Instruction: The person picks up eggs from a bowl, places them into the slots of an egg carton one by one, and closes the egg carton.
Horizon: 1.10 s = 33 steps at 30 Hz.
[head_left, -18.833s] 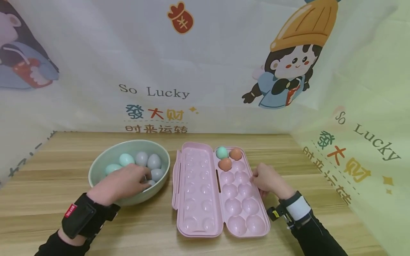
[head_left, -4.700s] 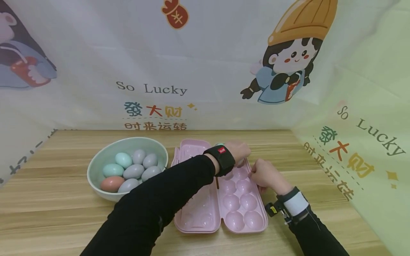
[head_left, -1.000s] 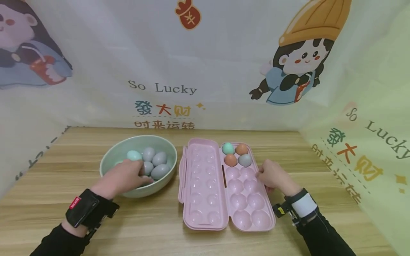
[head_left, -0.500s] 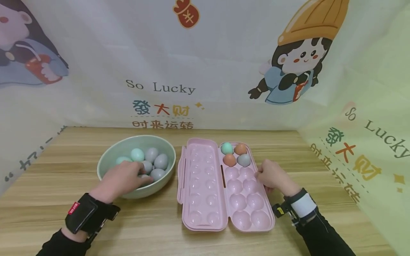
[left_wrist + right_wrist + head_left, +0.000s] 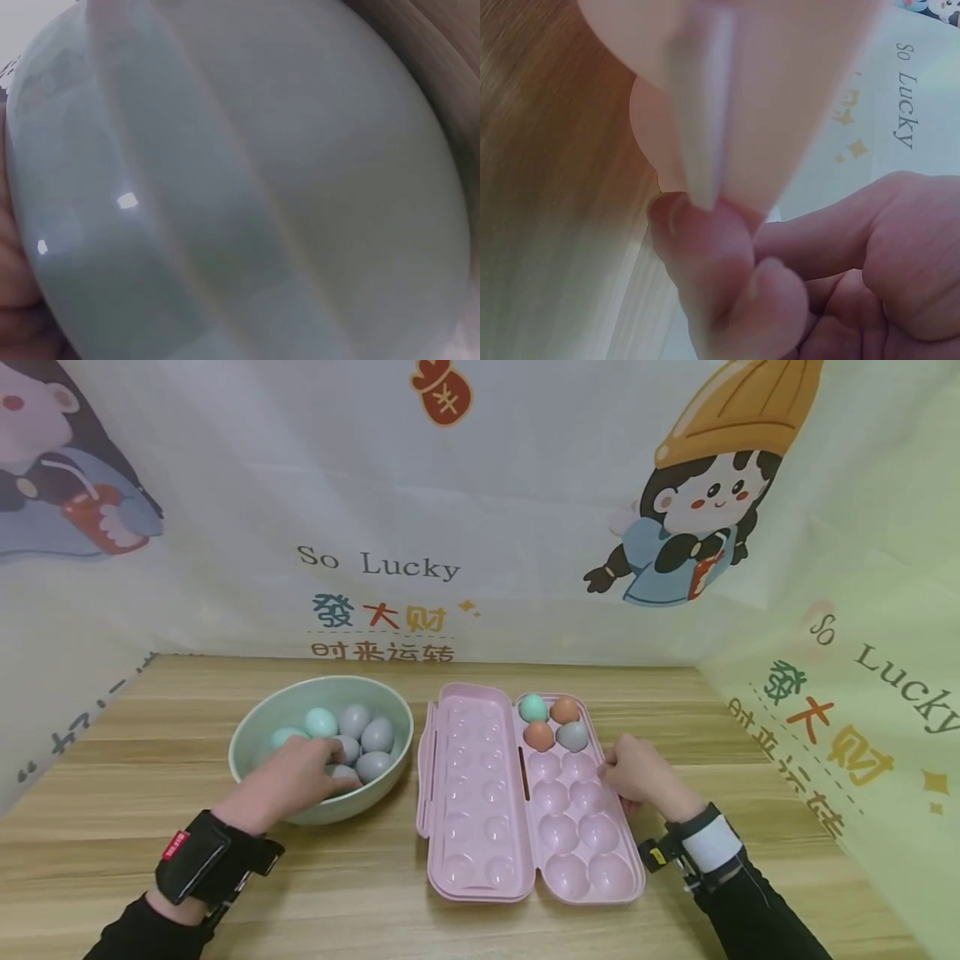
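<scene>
In the head view my left hand reaches into a pale green bowl. Its thumb and forefinger close around a grey egg; the other fingers are hidden. Grey eggs and teal eggs lie around it. To the right, my right hand pinches the outer edge of a pink egg carton, lying open. Four cups hold a teal egg, two brown eggs and a grey egg. The bowl's outer wall fills the left wrist view.
Both stand on a wood-grain table, with the carton's lid laid flat toward the bowl. The carton's nearer cups are bare. A printed cloth hangs behind and at both sides.
A grey egg has joined the three eggs in the carton since the oldest frame. My left hand has come back from the carton to the bowl; my right hand keeps its place.
</scene>
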{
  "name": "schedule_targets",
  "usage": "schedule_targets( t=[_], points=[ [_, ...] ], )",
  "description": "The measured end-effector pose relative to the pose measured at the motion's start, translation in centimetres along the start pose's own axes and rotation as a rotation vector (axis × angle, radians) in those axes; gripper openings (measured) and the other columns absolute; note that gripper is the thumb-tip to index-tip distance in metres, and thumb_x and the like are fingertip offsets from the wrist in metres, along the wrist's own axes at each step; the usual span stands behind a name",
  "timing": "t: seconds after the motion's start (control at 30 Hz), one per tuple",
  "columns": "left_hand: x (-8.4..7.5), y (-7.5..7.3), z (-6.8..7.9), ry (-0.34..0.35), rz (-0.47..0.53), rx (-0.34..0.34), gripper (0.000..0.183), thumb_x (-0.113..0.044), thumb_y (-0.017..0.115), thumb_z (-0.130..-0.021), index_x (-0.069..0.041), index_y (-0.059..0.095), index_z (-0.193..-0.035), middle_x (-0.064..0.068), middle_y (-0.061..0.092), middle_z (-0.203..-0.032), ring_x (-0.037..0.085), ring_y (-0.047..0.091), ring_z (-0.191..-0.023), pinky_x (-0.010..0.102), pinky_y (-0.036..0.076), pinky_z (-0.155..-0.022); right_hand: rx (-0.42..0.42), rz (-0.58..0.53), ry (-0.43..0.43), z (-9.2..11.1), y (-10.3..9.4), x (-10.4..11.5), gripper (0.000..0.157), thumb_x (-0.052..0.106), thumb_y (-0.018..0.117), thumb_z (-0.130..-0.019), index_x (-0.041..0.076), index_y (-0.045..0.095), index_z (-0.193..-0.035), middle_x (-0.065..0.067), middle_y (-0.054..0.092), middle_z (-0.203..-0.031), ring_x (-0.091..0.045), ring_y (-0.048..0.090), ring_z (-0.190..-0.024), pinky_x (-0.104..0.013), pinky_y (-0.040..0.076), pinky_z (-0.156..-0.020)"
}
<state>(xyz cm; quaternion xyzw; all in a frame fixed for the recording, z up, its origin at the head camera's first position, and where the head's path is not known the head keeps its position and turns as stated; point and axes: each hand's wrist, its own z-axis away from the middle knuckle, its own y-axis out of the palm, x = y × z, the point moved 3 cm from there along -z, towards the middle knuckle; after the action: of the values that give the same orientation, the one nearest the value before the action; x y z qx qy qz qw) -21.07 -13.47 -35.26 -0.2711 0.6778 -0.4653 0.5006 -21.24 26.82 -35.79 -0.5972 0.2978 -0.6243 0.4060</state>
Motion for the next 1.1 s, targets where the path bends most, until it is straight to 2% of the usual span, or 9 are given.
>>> schedule_targets(
  t=[0.1,0.27,0.37,0.47,0.57,0.63,0.8,0.9,1.1],
  points=[
    [-0.12,-0.07,-0.02,0.007,-0.005,-0.015,0.022,-0.022,0.075,-0.085,-0.002,0.067,-0.092,0.001,0.052,-0.070,0.016,0.049,-0.063,0.032,0.042,-0.057,0.001,0.003,0.003,-0.01,0.00,-0.05,0.026,0.000,0.057,-0.092,0.000,0.066,-0.068,-0.008,0.054,-0.053,-0.015,0.052,-0.038,-0.027,0.046,-0.038],
    [-0.24,-0.12,0.23,0.033,-0.009,-0.031,0.020,-0.023,0.073,-0.087,-0.009,0.061,-0.079,-0.002,0.043,-0.063,0.013,0.044,-0.057,0.030,0.037,-0.052,-0.001,0.008,-0.003,-0.10,-0.02,-0.01,0.027,0.000,0.056,-0.092,0.000,0.065,-0.067,-0.008,0.054,-0.052,-0.015,0.052,-0.038,-0.027,0.046,-0.038],
    [-0.33,-0.14,0.34,0.043,-0.010,-0.029,0.022,-0.024,0.073,-0.088,-0.011,0.058,-0.077,-0.003,0.041,-0.061,0.012,0.043,-0.055,0.030,0.036,-0.051,-0.001,0.007,-0.009,-0.12,-0.03,0.02,0.027,0.000,0.056,-0.092,0.000,0.066,-0.067,-0.007,0.053,-0.052,-0.014,0.051,-0.037,-0.026,0.045,-0.037],
    [-0.42,-0.17,0.30,0.040,0.001,-0.019,0.018,-0.023,0.074,-0.087,-0.006,0.067,-0.087,-0.002,0.051,-0.067,0.012,0.047,-0.058,0.030,0.041,-0.054,-0.003,0.009,-0.011,-0.09,-0.05,0.05,0.026,0.000,0.056,-0.092,0.000,0.066,-0.068,-0.007,0.053,-0.051,-0.014,0.051,-0.037,-0.026,0.045,-0.037],
    [-0.49,-0.19,0.24,0.044,0.010,-0.014,0.022,-0.021,0.075,-0.087,-0.002,0.071,-0.097,0.001,0.061,-0.075,0.013,0.052,-0.061,0.031,0.046,-0.058,-0.007,0.012,-0.013,-0.06,-0.06,0.06,0.027,-0.001,0.056,-0.092,0.000,0.066,-0.068,-0.007,0.053,-0.051,-0.014,0.051,-0.037,-0.026,0.045,-0.037],
    [-0.50,-0.15,0.21,0.055,0.011,-0.013,0.022,-0.020,0.075,-0.087,-0.001,0.071,-0.097,0.002,0.063,-0.077,0.012,0.052,-0.061,0.031,0.046,-0.058,-0.009,0.015,-0.015,-0.04,-0.03,0.02,0.027,-0.001,0.056,-0.092,0.000,0.066,-0.067,-0.007,0.053,-0.051,-0.014,0.051,-0.037,-0.026,0.045,-0.037],
    [-0.47,0.08,0.17,0.081,0.014,-0.014,0.013,-0.018,0.073,-0.088,-0.008,0.066,-0.086,-0.002,0.053,-0.067,0.011,0.047,-0.058,0.029,0.040,-0.054,-0.010,0.014,-0.003,0.00,0.15,-0.11,0.027,-0.001,0.056,-0.092,0.001,0.065,-0.067,-0.008,0.053,-0.052,-0.015,0.051,-0.038,-0.026,0.045,-0.038],
    [-0.43,0.08,0.19,0.082,0.019,-0.014,0.016,-0.017,0.072,-0.089,-0.011,0.060,-0.081,-0.004,0.044,-0.062,0.011,0.044,-0.057,0.028,0.037,-0.053,-0.010,0.012,0.007,0.00,0.18,-0.04,0.027,-0.001,0.055,-0.092,0.001,0.064,-0.066,-0.008,0.054,-0.053,-0.016,0.051,-0.038,-0.026,0.045,-0.038],
    [-0.43,0.02,0.21,0.079,0.021,-0.016,0.019,-0.016,0.071,-0.089,-0.012,0.056,-0.078,-0.004,0.041,-0.061,0.011,0.043,-0.057,0.028,0.035,-0.053,-0.023,0.020,0.016,0.17,0.23,0.19,0.026,-0.001,0.054,-0.091,0.001,0.063,-0.067,-0.009,0.054,-0.055,-0.017,0.052,-0.040,-0.026,0.045,-0.039]
  ],
)
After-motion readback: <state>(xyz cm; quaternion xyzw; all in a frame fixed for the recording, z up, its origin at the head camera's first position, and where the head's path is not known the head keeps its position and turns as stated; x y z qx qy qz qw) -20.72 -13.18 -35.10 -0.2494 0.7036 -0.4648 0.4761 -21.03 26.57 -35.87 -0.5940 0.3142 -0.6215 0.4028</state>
